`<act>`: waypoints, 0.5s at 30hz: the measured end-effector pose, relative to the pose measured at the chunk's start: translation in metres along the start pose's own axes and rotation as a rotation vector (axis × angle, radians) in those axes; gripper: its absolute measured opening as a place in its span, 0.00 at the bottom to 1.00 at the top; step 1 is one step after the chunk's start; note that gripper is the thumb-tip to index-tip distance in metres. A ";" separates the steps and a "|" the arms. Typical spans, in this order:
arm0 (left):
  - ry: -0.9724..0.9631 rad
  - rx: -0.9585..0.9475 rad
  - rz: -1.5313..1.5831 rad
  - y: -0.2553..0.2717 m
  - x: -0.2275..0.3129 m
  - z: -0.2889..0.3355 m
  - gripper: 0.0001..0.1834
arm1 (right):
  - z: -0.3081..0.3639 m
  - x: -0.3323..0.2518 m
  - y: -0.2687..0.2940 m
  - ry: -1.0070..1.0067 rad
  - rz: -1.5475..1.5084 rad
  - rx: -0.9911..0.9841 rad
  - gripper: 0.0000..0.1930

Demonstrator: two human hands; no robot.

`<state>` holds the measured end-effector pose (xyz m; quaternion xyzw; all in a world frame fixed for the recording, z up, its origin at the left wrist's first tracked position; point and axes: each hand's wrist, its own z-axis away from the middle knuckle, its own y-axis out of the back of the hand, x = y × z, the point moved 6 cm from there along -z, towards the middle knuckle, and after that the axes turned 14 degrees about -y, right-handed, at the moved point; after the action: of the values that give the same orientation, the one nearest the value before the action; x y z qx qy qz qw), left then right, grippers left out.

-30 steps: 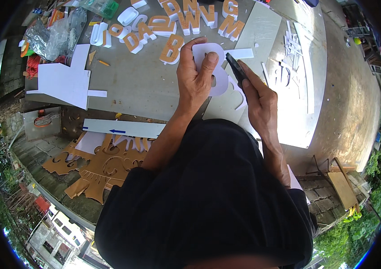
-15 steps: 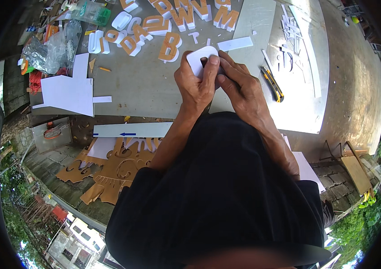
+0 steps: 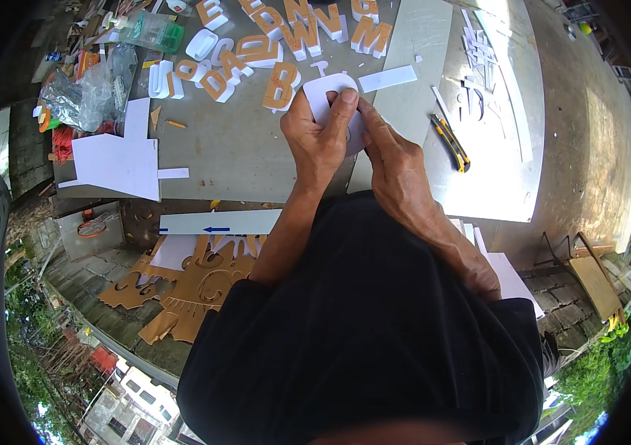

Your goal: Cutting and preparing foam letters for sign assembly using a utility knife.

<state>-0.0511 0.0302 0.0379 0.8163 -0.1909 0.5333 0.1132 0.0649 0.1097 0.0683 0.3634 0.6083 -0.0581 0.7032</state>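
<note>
My left hand (image 3: 314, 144) grips a white rounded cut-out letter (image 3: 320, 92) above the table, its thumb laid over the front near the opening. The letter looks like foam board, and part of it is hidden by my fingers. My right hand (image 3: 401, 163) closes on the right edge of the same piece, fingers bent and pressed against it. Just beyond lies a block letter with a brown face (image 3: 281, 85) and white sides. To the right of my right hand, a yellow and black utility knife (image 3: 450, 142) rests on a light sheet.
Several brown-faced block letters (image 3: 260, 52) spread across the far table. White strip offcuts (image 3: 481, 48) lie at the far right. A white board piece (image 3: 119, 159), clear plastic bags (image 3: 96, 89) and a green-tinted bottle (image 3: 152, 31) sit at left. Brown cut sheets (image 3: 189, 285) lie below the table edge.
The white letter has turned in my hands, and more of its lower part now shows. My right thumb has slipped out of sight behind it. The whole view has shifted slightly.
</note>
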 end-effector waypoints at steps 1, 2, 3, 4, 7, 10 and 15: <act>-0.007 -0.028 -0.027 0.000 0.000 -0.003 0.14 | 0.005 0.005 0.000 -0.008 0.048 -0.024 0.23; -0.010 -0.027 -0.027 0.001 -0.002 -0.006 0.14 | 0.006 0.008 0.000 -0.017 0.095 -0.049 0.24; 0.003 0.003 -0.006 0.002 -0.006 -0.009 0.14 | 0.003 0.008 0.000 -0.015 0.095 -0.048 0.24; 0.022 0.032 0.015 0.003 -0.008 -0.008 0.14 | 0.003 0.008 -0.001 -0.047 0.127 -0.073 0.24; -0.002 -0.017 -0.021 -0.004 -0.001 -0.004 0.14 | -0.005 0.005 0.000 -0.089 0.101 -0.100 0.25; -0.018 -0.001 0.008 -0.005 0.005 -0.007 0.14 | 0.006 0.007 -0.004 0.000 0.104 -0.015 0.26; -0.056 0.011 -0.033 -0.005 -0.004 -0.011 0.13 | -0.004 0.005 -0.002 -0.062 0.124 -0.058 0.28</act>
<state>-0.0593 0.0400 0.0386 0.8346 -0.1774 0.5093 0.1122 0.0617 0.1121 0.0631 0.3778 0.5640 -0.0082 0.7343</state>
